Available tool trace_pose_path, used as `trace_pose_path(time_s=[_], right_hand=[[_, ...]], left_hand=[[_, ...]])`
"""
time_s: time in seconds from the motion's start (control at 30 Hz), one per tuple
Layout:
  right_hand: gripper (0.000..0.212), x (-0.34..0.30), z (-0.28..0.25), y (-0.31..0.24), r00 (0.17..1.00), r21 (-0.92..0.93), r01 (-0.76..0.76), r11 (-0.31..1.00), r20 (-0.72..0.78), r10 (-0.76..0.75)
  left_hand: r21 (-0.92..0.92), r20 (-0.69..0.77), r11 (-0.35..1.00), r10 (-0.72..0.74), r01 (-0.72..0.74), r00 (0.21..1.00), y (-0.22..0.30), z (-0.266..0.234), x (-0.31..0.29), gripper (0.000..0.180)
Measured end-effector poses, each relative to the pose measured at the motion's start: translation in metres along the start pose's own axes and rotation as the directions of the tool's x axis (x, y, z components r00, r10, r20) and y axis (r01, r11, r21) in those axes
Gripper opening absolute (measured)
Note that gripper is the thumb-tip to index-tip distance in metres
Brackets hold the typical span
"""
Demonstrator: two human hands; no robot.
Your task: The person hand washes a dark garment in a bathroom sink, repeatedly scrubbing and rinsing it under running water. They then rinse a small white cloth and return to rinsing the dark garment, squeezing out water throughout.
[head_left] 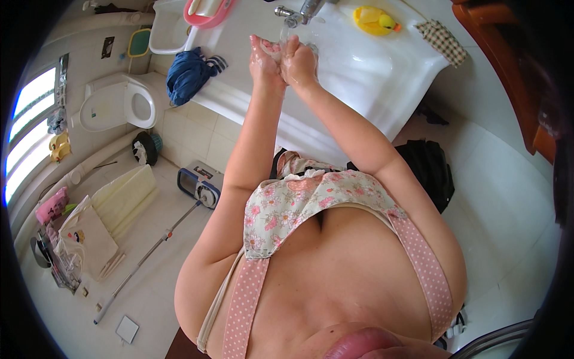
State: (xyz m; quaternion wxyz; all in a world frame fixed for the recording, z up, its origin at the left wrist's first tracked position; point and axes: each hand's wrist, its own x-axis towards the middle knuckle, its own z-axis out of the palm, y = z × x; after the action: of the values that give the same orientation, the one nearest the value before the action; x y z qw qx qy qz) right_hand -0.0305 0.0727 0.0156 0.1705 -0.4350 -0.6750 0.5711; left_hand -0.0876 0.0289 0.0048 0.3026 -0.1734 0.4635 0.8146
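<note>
My left hand (265,63) and my right hand (299,63) are close together under the chrome faucet (294,21), wrists nearly touching. Both look wet and foamy, with water falling from the spout onto them. Fingers are curled inward on each hand. A pinkish, sudsy bit shows between them; whether it is fingertips or a small object I cannot make out. Below them lies the white sink (371,81). A yellow duck-shaped dish (373,21) rests on the sink's far ledge, right of the faucet.
A dark blue cloth (188,76) hangs over the sink's left edge, near a pink tub (206,21). Over the right corner drapes a checked cloth (442,43). To the left are a toilet (113,107), a mop (161,239) and a grey bucket (200,182). Brown wooden furniture (502,66) stands at right.
</note>
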Motion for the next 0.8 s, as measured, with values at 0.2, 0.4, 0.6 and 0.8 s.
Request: trace_pose_path(time_s=[0.2, 0.4, 0.6, 0.8], right_hand=[[0.05, 0.011, 0.004, 0.021, 0.998, -0.035, -0.055, 0.998, 0.022, 0.056], [0.045, 0.012, -0.001, 0.029, 0.881, 0.286, -0.449, 0.847, 0.301, 0.365], [0.039, 0.012, 0.015, 0.048, 0.94, 0.244, -0.315, 0.917, -0.055, 0.337], [0.033, -0.001, -0.01, 0.025, 0.996, 0.218, -0.07, 0.973, -0.032, 0.079]], left_hand=[[0.065, 0.103, 0.99, -0.133, 0.127, 0.986, 0.0, -0.014, 0.022, 0.031], [-0.113, 0.518, 0.919, -0.27, 0.378, 0.811, 0.013, -0.034, 0.024, 0.029], [0.765, 0.41, 0.142, 0.644, -0.628, 0.645, -0.01, -0.015, -0.001, 0.044], [0.708, 0.618, 0.168, 0.325, -0.686, 0.716, -0.009, -0.006, -0.024, 0.035]])
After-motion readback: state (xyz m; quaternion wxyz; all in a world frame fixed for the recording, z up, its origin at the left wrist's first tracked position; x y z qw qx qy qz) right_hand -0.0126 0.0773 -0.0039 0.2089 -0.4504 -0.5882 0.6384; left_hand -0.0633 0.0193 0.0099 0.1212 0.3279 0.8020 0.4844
